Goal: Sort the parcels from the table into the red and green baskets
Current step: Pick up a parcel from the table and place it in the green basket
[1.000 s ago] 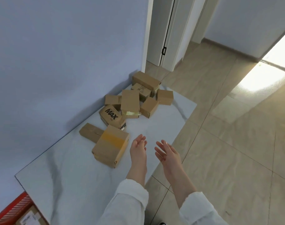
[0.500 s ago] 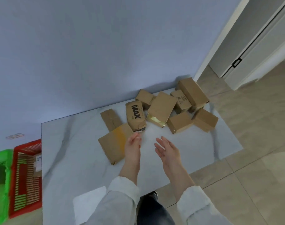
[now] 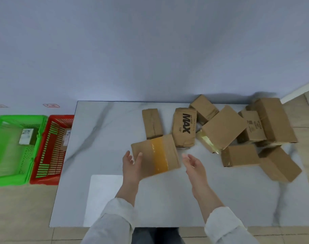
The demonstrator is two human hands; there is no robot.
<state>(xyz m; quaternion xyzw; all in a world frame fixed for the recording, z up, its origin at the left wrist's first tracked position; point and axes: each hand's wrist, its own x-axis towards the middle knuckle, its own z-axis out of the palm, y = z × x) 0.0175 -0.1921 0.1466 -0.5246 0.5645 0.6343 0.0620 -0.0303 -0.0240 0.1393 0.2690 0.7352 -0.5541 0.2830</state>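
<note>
Left hand [image 3: 131, 166]: it lies flat against the near left end of the taped parcel [image 3: 157, 154]. The fingers are straight and touch the cardboard. They are not curled round it, so we do not hold it yet.
Right hand [image 3: 194, 165]: it is wide open, palm turned in, just beside the parcel's right end. It holds nothing.
Taped parcel: it sits between our two hands on the table [image 3: 106, 138], with a yellow strip of tape across the top.
Just past our fingers: the MAX parcel [image 3: 184, 129] touches the far corner of the taped one. A flat parcel [image 3: 152, 124] lies right behind it.
Out past the right hand: a heap of parcels [image 3: 224, 131], some leaning on each other.
By the left wrist: a white sheet [image 3: 104, 196] on the table.
Far off past the left hand: the red basket [image 3: 44, 181] beside the table edge, then the green basket [image 3: 9, 180]. Each has a parcel inside.
What could go wrong: if we lift with one flat hand, we think the parcel slips and drops. If we drag it, the corner may pull the MAX parcel along. We cannot read a label, so we may pick the wrong basket.
</note>
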